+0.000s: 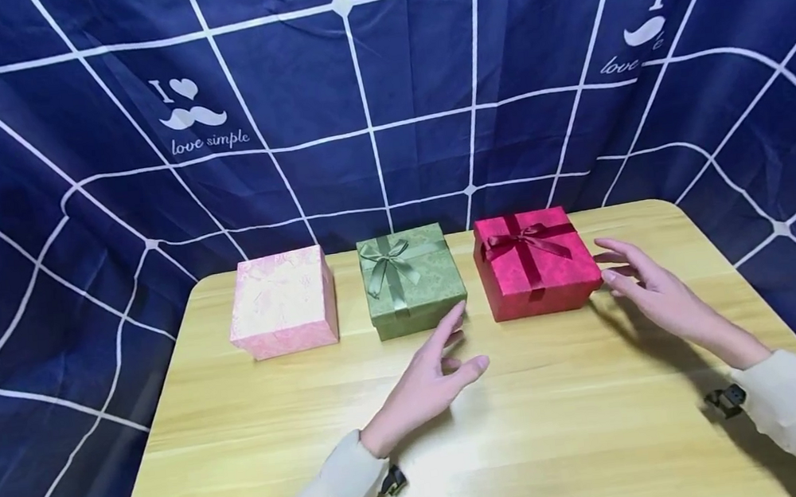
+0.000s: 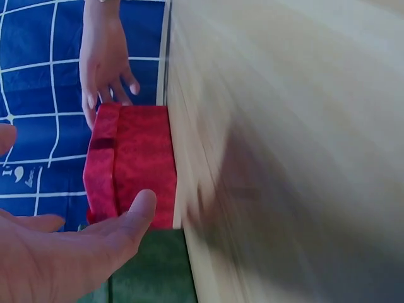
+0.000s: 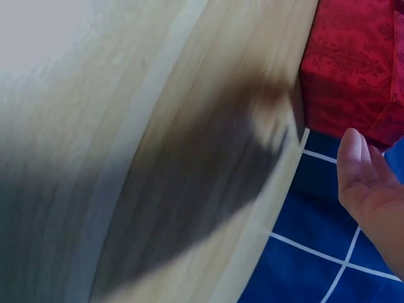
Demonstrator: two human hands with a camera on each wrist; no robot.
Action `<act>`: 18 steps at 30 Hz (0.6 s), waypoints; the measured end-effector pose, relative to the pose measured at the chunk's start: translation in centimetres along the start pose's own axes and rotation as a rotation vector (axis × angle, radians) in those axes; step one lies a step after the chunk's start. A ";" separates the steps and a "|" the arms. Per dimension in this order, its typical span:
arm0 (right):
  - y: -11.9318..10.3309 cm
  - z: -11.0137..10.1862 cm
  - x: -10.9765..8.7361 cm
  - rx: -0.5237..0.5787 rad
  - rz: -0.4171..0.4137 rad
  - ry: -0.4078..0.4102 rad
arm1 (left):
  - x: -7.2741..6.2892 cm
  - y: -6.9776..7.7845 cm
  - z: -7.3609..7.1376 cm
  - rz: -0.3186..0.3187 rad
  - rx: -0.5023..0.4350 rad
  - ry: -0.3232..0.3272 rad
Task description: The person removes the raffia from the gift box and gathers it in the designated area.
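Observation:
Three gift boxes stand in a row along the back of the table. At the right is a red gift box (image 1: pixel 540 267) with a dark red ribbon bow. My right hand (image 1: pixel 650 288) is at its right side, fingers spread, fingertips close to the side wall. In the middle stands a green gift box (image 1: pixel 416 287) with a green bow. My left hand (image 1: pixel 428 377) is in front of it, fingers extended and thumb apart, the index fingertip overlapping its front right corner in the head view. The pink gift box (image 1: pixel 284 299) sits at the left, with no hand near it.
The boxes rest on a light wooden table (image 1: pixel 244 447) with rounded back corners. A dark blue curtain (image 1: pixel 416 63) with white grid lines hangs behind it and along both sides. Each wrist carries a small black camera on a pale sleeve (image 1: pixel 348 477).

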State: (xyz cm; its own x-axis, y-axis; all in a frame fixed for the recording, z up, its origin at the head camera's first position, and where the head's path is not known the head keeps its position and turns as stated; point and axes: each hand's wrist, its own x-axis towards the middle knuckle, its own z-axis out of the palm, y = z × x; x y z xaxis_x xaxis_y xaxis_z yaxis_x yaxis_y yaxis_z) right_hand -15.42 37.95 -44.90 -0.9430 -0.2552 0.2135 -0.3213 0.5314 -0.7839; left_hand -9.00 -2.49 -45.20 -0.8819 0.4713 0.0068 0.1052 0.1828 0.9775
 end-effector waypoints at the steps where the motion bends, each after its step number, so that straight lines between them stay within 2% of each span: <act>1: 0.0 0.2 0.1 0.021 0.003 -0.005 | 0.3 0.1 0.3 -0.002 -0.001 -0.006; 4: 0.0 0.5 0.4 0.070 0.024 -0.015 | 1.3 0.2 1.1 0.005 0.013 -0.030; 10: -0.1 0.4 1.4 0.122 0.058 -0.017 | 3.6 0.9 2.4 0.031 0.158 -0.084; 18: -0.1 0.6 2.4 0.143 0.095 -0.028 | 7.0 0.9 4.2 0.041 0.132 -0.015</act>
State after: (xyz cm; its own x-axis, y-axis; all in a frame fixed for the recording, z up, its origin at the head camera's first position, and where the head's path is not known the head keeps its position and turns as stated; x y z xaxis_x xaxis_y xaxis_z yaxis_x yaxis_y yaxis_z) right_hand -17.64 36.81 -44.66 -0.9651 -0.2331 0.1196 -0.2135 0.4346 -0.8749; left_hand -13.19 4.60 -45.12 -0.8690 0.4930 0.0417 0.2013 0.2753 0.9401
